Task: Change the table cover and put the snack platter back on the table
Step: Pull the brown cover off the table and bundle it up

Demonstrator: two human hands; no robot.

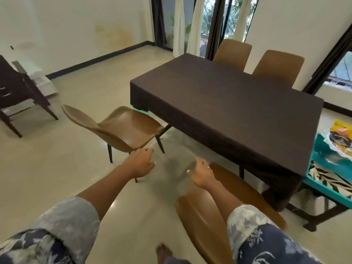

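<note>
The left hand (pixel 140 162) and right hand (pixel 200 173) reach forward empty, fingers loosely spread, over the floor (pixel 57 168) beside the dark covered bench (pixel 228 103).

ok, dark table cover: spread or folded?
Spread. The dark cover lies flat and smooth across the top, draping down the near side and the left end.

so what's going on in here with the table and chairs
A person stands with both hands out and empty. The left hand hovers by the seat edge of a pulled-out brown chair, the right hand over the back of a nearer brown chair. The dark brown table cover is on, with nothing on top. What looks like the snack platter sits off to the right on a teal side table, next to a striped cloth.
</note>
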